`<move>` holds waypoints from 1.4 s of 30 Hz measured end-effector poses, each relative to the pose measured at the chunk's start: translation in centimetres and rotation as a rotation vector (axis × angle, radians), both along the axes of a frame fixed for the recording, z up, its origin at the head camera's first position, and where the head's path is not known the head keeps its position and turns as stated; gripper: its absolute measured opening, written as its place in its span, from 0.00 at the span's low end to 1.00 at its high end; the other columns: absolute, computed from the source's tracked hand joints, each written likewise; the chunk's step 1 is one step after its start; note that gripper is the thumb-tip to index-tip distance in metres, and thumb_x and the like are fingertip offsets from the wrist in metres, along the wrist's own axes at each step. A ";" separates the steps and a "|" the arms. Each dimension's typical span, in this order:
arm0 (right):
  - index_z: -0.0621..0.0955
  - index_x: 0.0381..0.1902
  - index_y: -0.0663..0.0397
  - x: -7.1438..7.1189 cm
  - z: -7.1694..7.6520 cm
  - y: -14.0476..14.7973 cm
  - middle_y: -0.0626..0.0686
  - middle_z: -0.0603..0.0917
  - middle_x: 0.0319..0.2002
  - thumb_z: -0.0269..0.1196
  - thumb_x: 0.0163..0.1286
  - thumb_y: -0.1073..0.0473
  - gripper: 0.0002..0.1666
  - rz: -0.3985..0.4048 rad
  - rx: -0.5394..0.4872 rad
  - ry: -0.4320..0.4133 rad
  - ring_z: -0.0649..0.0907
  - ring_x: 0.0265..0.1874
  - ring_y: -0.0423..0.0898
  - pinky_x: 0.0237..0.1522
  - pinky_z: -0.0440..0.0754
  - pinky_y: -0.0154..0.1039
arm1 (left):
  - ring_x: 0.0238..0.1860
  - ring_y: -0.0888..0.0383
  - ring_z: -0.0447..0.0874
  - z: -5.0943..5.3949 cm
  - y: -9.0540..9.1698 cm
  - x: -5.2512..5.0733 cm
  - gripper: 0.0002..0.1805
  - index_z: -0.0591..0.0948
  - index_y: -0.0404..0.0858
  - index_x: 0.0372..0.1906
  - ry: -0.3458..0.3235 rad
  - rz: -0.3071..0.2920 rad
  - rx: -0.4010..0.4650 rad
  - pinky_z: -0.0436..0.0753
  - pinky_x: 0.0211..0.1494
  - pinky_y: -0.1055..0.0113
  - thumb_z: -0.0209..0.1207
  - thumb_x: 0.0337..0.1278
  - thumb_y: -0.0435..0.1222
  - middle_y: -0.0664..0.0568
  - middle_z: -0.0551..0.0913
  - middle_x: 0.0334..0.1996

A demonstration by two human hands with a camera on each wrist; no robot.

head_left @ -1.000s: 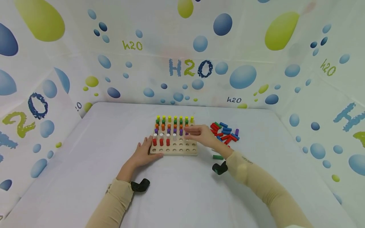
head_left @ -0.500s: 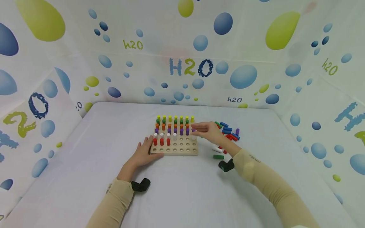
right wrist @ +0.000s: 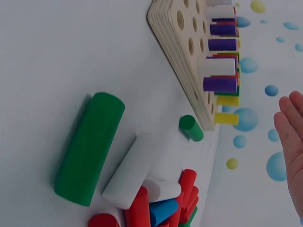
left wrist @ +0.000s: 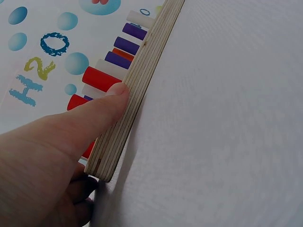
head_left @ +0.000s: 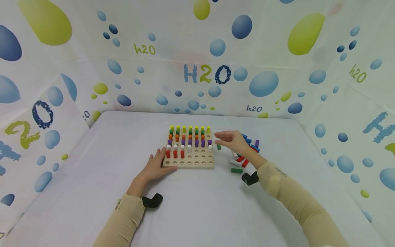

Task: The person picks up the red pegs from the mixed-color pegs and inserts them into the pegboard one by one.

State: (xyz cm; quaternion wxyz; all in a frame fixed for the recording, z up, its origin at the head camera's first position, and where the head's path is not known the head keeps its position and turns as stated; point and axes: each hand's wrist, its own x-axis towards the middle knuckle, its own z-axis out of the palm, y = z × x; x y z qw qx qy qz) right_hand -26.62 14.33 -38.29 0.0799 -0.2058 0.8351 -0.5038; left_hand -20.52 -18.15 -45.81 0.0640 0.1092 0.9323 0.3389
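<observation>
A light wooden pegboard (head_left: 189, 167) holds rows of upright yellow, green, orange, purple, white and red pegs. My left hand (head_left: 155, 165) rests at its front left corner. In the left wrist view the thumb (left wrist: 102, 106) lies straight against the board's layered edge, beside a red peg (left wrist: 101, 78); the other fingers are partly hidden. To the right of the board my right hand (head_left: 232, 141) hovers with straight fingers and nothing visible between them. Nearest to it, a white peg (head_left: 210, 148) stands at the right end of the white row.
Loose red, blue, green, white and purple pegs lie right of the board, partly under the right arm. A green peg (head_left: 236, 170) lies nearest the front, a white peg (head_left: 235, 162) just behind it. Patterned sheets surround the white table (head_left: 191, 206).
My right hand has moved right, off the board, uncovering the white peg at the row's right end and a green peg on the table. The left hand has stayed in place.
</observation>
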 end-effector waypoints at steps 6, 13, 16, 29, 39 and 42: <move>0.76 0.55 0.63 0.6 1.4 0.6 0.60 0.77 0.54 0.63 0.61 0.57 0.25 -0.022 0.004 -0.001 0.77 0.53 0.54 0.50 0.76 0.42 | 0.70 0.40 0.37 0.1 0.1 0.1 0.56 0.45 0.28 0.70 0.013 -0.002 -0.003 0.34 0.68 0.45 0.60 0.49 0.56 0.35 0.48 0.69; 0.75 0.55 0.64 0.8 1.9 1.6 0.62 0.76 0.54 0.62 0.62 0.59 0.24 -0.041 -0.014 -0.020 0.77 0.53 0.54 0.48 0.77 0.40 | 0.70 0.41 0.36 0.3 0.1 0.1 0.55 0.45 0.28 0.70 0.008 -0.006 -0.005 0.34 0.68 0.46 0.60 0.49 0.56 0.35 0.48 0.69; 0.76 0.55 0.62 -0.1 0.9 2.3 0.61 0.77 0.54 0.63 0.61 0.57 0.25 -0.058 -0.022 -0.025 0.78 0.52 0.51 0.48 0.77 0.38 | 0.70 0.41 0.36 0.3 0.1 0.1 0.55 0.45 0.28 0.70 0.008 -0.007 -0.007 0.34 0.68 0.45 0.60 0.49 0.56 0.35 0.48 0.69; 0.75 0.56 0.62 -1.8 -1.1 4.1 0.62 0.77 0.54 0.64 0.60 0.52 0.28 -0.122 0.023 0.026 0.79 0.50 0.50 0.49 0.77 0.39 | 0.70 0.40 0.36 0.4 0.2 0.2 0.55 0.45 0.28 0.70 0.007 -0.004 -0.004 0.33 0.68 0.45 0.60 0.49 0.55 0.34 0.48 0.69; 0.75 0.55 0.65 -2.6 -1.8 4.3 0.62 0.77 0.53 0.63 0.62 0.56 0.27 -0.151 0.081 0.003 0.78 0.51 0.52 0.51 0.76 0.42 | 0.70 0.41 0.36 0.1 0.0 0.0 0.56 0.45 0.28 0.70 0.009 -0.007 -0.010 0.33 0.68 0.45 0.60 0.48 0.58 0.35 0.48 0.69; 0.75 0.55 0.64 -3.0 -2.1 4.4 0.60 0.79 0.51 0.63 0.62 0.56 0.26 -0.172 0.117 0.001 0.79 0.51 0.52 0.51 0.76 0.43 | 0.70 0.41 0.36 0.1 0.1 0.0 0.56 0.45 0.28 0.70 0.008 -0.006 -0.004 0.33 0.68 0.46 0.60 0.48 0.58 0.35 0.48 0.69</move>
